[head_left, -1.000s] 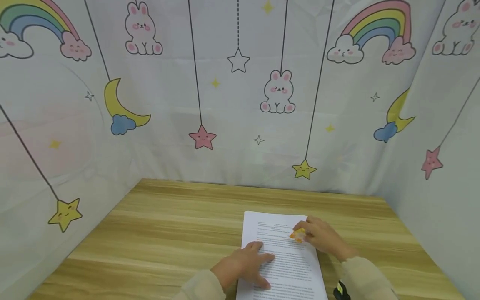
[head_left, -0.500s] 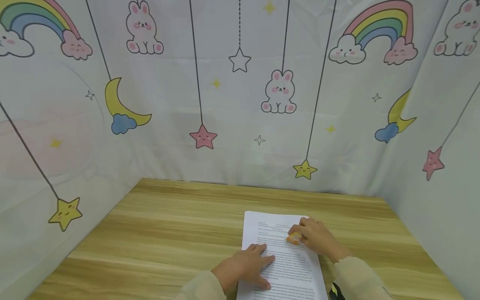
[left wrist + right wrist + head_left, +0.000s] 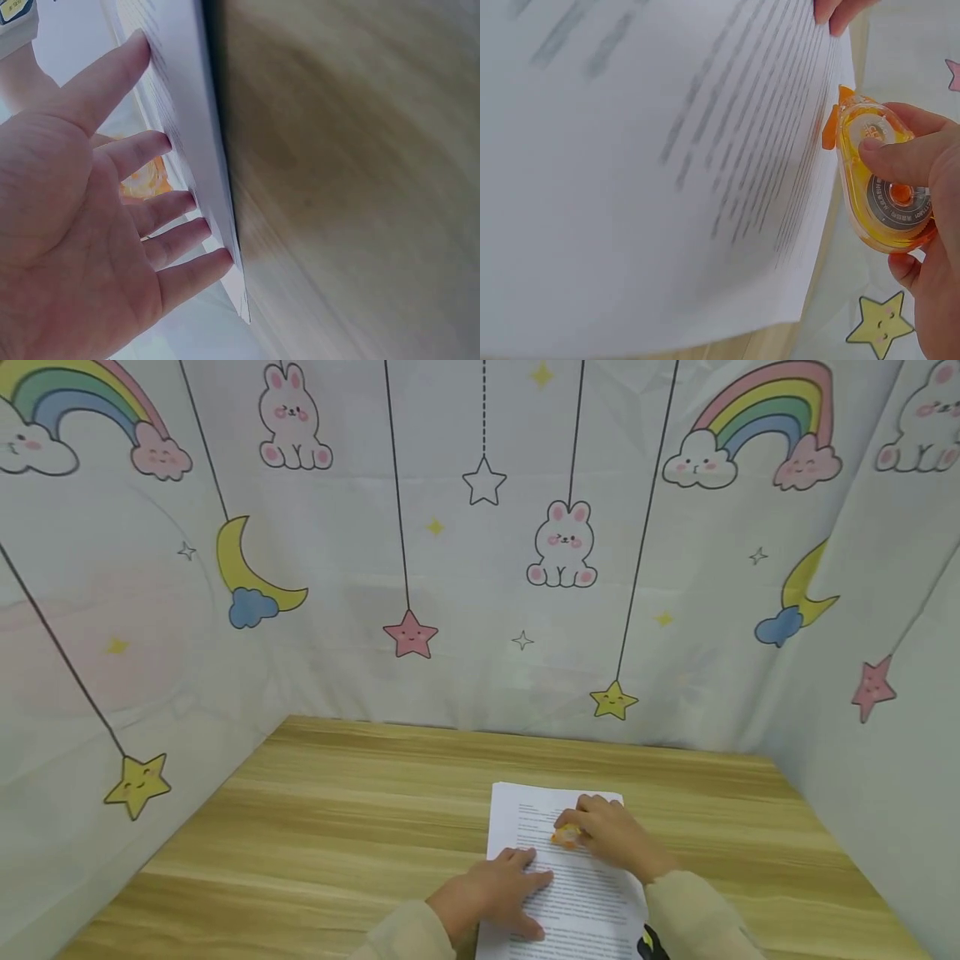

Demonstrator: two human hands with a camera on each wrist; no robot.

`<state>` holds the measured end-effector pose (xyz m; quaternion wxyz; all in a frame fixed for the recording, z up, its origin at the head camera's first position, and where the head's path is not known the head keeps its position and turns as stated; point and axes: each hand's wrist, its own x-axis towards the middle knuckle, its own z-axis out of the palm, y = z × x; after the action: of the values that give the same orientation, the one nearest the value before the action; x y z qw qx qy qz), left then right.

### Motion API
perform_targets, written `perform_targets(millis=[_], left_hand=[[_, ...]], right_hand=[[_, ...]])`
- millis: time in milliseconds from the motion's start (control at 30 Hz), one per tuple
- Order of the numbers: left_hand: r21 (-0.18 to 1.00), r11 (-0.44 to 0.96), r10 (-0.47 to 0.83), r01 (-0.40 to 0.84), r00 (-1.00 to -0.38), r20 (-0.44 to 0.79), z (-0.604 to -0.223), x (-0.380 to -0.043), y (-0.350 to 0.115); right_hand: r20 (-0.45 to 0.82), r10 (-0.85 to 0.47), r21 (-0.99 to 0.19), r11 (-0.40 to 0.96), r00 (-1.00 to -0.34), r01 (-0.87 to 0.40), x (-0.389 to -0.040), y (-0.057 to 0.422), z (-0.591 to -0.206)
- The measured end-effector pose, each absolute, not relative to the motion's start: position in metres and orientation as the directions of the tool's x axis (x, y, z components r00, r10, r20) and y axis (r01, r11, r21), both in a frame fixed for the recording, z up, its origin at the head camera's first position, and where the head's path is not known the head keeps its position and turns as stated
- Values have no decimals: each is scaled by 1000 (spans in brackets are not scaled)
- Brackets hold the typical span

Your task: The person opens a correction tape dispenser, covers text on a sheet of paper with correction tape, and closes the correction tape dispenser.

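A stack of printed paper [image 3: 577, 910] lies on the wooden table, its top sheet covered in lines of text. My right hand [image 3: 609, 833] grips an orange, see-through correction tape dispenser [image 3: 885, 176] between thumb and fingers, its tip down close to the upper text lines. In the right wrist view the dispenser's orange cap piece [image 3: 830, 127] stands out at the tip end. My left hand [image 3: 498, 893] rests on the left part of the sheet with fingers spread; in the left wrist view its fingertips [image 3: 225, 257] touch the paper near the stack's edge.
The wooden table [image 3: 337, 827] runs back to a white cloth wall [image 3: 480, 677] printed with stars, rabbits and rainbows. Similar cloth closes off both sides. A black and yellow object [image 3: 651, 942] shows beside the right sleeve [image 3: 693, 918].
My right hand has slid to the left across the sheet with the correction tape dispenser. The left hand stays in nearly the same place on the paper.
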<state>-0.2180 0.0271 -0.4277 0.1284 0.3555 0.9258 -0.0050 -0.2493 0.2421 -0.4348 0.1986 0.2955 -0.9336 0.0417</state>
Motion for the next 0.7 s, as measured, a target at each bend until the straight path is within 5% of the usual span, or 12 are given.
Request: perform_targets(millis=[700], left_hand=[[57, 729, 674, 682, -701, -233, -430, -220, 28]], right_hand=[[345, -487, 52, 864, -802, -502, -261, 204, -438]])
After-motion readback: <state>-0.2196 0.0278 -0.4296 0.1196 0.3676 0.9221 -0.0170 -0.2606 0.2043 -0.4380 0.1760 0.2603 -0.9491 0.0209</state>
